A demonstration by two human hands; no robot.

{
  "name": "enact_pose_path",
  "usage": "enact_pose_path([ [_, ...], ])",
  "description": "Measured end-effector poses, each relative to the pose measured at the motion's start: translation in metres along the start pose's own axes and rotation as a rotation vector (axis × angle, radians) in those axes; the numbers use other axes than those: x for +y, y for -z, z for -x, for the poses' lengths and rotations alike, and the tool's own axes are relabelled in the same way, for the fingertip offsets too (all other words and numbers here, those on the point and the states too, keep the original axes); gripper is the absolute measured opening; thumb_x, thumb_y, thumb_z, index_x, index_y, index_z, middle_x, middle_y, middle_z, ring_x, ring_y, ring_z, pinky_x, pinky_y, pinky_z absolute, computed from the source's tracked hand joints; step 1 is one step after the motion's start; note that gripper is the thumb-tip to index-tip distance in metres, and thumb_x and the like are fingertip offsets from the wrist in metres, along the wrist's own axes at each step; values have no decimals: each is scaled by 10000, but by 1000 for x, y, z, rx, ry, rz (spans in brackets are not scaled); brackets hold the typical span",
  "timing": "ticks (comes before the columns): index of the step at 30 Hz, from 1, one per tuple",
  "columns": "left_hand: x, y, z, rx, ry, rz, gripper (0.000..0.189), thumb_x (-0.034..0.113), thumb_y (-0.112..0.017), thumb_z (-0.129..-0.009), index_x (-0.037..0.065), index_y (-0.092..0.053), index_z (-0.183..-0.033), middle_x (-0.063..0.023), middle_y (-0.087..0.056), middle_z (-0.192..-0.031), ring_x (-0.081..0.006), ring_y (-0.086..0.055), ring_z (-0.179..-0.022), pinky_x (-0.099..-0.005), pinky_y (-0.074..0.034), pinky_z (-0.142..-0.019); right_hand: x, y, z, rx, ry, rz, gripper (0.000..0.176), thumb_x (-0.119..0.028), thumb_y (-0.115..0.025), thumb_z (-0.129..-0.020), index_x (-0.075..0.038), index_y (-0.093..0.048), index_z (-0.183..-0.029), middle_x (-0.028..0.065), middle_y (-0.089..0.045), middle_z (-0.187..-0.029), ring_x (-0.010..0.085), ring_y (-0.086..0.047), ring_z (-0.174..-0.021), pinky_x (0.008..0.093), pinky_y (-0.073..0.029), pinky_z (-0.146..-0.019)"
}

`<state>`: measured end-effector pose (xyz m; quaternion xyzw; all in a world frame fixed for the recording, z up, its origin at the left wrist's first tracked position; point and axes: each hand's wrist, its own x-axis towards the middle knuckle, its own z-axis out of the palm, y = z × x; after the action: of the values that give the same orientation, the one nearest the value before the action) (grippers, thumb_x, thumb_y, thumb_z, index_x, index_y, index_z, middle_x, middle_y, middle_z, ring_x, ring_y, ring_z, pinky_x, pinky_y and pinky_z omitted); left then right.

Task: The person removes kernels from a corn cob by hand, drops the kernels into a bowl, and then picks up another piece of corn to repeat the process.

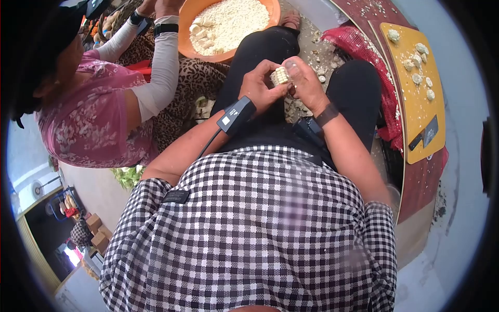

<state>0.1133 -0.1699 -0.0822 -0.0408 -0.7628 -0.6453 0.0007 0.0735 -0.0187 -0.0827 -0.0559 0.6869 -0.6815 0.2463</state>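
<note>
A short piece of corn cob point(280, 76) with pale kernels is held in front of me, above the gap between my knees. My left hand point(260, 86) is wrapped round it from the left. My right hand point(305, 83) is closed against its right side, with the thumb pressed on the kernels. Past my left knee stands an orange tub point(275, 13) heaped with loose kernels point(234, 21), and some cob pieces point(202, 39) lie at its left side.
At right, a yellow cutting board point(429, 104) on a red tabletop point(413, 179) bears several cob pieces point(417, 78) and a cleaver point(429, 132). A red mesh bag point(358, 47) lies beside my right knee. A co-worker point(99, 109) sits close on my left. Scraps point(312, 49) litter the floor.
</note>
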Motion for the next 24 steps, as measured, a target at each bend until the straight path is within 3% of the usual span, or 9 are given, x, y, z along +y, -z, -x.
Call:
enact_pose_path([
  [3,0,2,1,-24,69,-122,263,73,-706,-753,4,-542,-947,-41,-619,-792,-76,-566,-663,-237,-471,-582,14,-3,-3,25,195,196,325,-345,-496,-934,-25,-551,-920,84,-576,-781,160,-561,-738,337,-459,-673],
  [6,-8,-1,1,22,93,-96,318,140,-727,-699,12,-555,-934,-79,-628,-716,-94,-595,-637,-257,-479,-583,19,-4,-4,48,326,220,342,-350,-477,-940,-14,-538,-933,132,-587,-799,240,-582,-734,361,-455,-677],
  [9,-8,-2,4,24,101,-102,310,132,-719,-705,9,-551,-934,-89,-630,-715,-110,-600,-618,-265,-482,-577,16,-2,-2,29,375,314,311,-307,-454,-947,-3,-521,-952,196,-589,-828,350,-583,-773,396,-451,-692],
  [15,-5,-5,4,25,116,-118,282,101,-703,-719,9,-551,-938,-85,-634,-721,-120,-613,-616,-263,-482,-570,21,-4,-6,88,395,426,245,-216,-409,-942,6,-515,-946,236,-594,-827,416,-573,-807,439,-448,-708],
  [18,-3,-4,4,21,117,-152,282,90,-707,-720,11,-551,-941,-84,-627,-712,-116,-607,-610,-256,-480,-566,20,-5,-7,123,405,430,246,-200,-398,-939,6,-532,-927,235,-598,-816,411,-580,-786,433,-455,-717],
  [24,-10,-4,1,31,116,-91,308,94,-730,-737,14,-556,-978,-51,-636,-763,-78,-590,-653,-243,-485,-589,22,-1,-10,132,421,366,308,-278,-377,-978,-18,-542,-963,108,-583,-764,214,-573,-687,322,-458,-630],
])
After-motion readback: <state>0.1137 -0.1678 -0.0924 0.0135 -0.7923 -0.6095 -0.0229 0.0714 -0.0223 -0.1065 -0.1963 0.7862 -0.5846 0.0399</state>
